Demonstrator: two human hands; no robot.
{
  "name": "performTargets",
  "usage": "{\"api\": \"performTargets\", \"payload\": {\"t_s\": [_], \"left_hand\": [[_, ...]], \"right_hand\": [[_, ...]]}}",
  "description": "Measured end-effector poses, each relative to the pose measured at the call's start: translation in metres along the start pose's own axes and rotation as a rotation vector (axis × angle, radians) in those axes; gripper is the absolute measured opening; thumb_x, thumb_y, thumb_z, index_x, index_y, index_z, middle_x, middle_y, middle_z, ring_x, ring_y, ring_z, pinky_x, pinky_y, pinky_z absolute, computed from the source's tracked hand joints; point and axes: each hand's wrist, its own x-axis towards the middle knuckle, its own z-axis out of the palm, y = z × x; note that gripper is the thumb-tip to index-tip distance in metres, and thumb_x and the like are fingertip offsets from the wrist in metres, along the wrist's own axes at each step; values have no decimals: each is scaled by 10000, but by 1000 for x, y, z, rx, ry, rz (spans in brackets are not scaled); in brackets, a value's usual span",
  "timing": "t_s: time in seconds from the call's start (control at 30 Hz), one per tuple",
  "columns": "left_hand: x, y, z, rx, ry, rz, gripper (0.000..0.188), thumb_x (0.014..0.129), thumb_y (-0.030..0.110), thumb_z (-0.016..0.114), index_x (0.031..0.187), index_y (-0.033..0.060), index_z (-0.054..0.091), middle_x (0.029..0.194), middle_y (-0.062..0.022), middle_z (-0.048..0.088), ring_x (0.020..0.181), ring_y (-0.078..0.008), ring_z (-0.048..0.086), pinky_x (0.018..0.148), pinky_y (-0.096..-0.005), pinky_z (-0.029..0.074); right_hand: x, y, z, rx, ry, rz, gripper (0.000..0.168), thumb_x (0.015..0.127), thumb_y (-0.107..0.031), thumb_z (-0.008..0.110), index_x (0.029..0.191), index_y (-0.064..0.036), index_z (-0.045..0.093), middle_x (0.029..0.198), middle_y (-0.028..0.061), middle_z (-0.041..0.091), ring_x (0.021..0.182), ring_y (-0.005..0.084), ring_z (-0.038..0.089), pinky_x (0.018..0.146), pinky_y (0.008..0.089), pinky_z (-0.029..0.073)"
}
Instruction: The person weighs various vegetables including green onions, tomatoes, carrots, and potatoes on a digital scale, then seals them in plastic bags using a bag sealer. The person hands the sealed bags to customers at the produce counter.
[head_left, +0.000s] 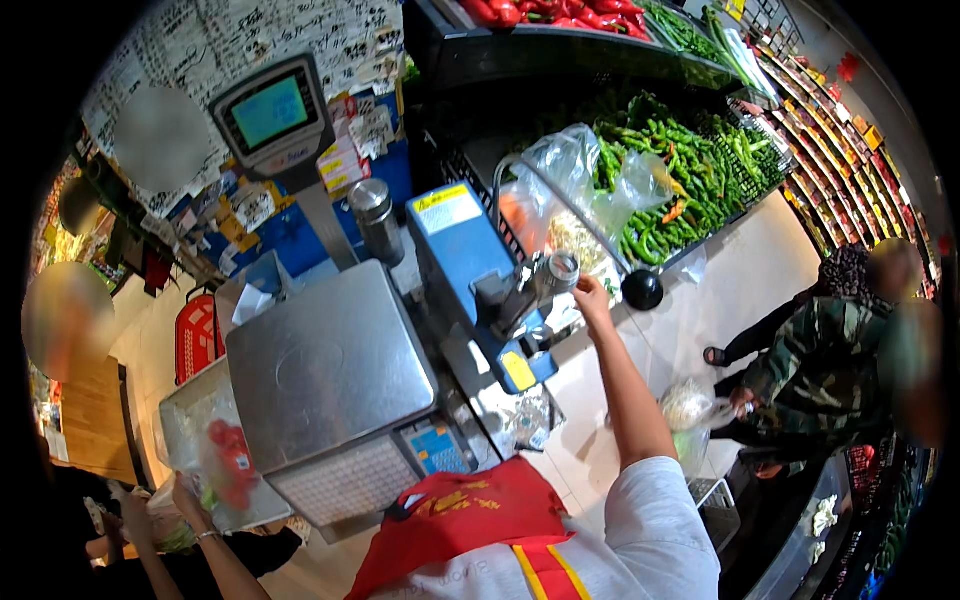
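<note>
My right hand (592, 298) reaches up past the blue tape dispenser (461, 251), its curled fingers touching the edge of a round, clear roll (562, 270). Whether they grip it cannot be told. At the lower left, a bare hand (186, 499) with a bracelet, apparently my left, is beside a clear plastic bag of red produce (232, 465); its grip is unclear. That bag lies in a pale tray (255, 510). Between my arms stands a weighing scale with a bare steel platform (330, 367), a keypad (435, 448) and a lit display (270, 112) on a post.
Green peppers (675, 180) and bagged produce fill a crate beyond the dispenser. A steel canister (375, 221) stands behind the scale. Another person's hand (135, 517) is at the lower left. A person in camouflage (810, 367) holds bags at right; a black ball (642, 289) is near my hand.
</note>
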Motion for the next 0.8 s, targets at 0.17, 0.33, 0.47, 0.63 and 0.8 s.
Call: {"api": "performTargets", "payload": {"t_s": [0.17, 0.33, 0.47, 0.63, 0.8], "left_hand": [[25, -81, 6, -285, 183, -215, 224, 874, 247, 549, 936, 34, 584, 927, -72, 578, 761, -173, 557, 658, -289, 484], [22, -98, -21, 310, -167, 79, 256, 882, 263, 525, 746, 49, 553, 709, -39, 569, 561, -149, 514, 482, -271, 404], [-18, -96, -24, 502, -198, 96, 346, 891, 282, 504, 649, 35, 488, 583, -5, 479, 514, -109, 439, 450, -257, 340], [-68, -82, -10, 772, -203, 170, 267, 881, 240, 518, 755, 9, 468, 661, -37, 442, 631, -128, 390, 568, -286, 362], [-85, -69, 5, 760, -159, 362, 263, 865, 163, 553, 1057, -5, 489, 951, -111, 525, 853, -202, 483, 796, -312, 393]], "right_hand": [[92, 3, 43, -344, 185, -250, 910, 603, -382, 808, 1279, 26, 357, 1199, 254, 454, 1062, 289, 509, 885, 332, 420], [170, -20, 74, -385, 185, -381, 952, 613, -440, 761, 1322, -24, 280, 1279, 272, 373, 1176, 405, 368, 954, 416, 332], [187, -45, 86, -93, 211, -251, 312, 830, -282, 612, 898, 22, 633, 766, 137, 653, 701, 248, 605, 670, 356, 454], [189, -99, 74, 240, 258, -389, 234, 882, -229, 562, 865, -4, 623, 701, 30, 619, 502, 89, 461, 445, 259, 341], [170, -177, 35, 399, 240, -428, 332, 846, -374, 594, 869, -44, 633, 589, -33, 496, 482, 53, 395, 429, 241, 290]]}}
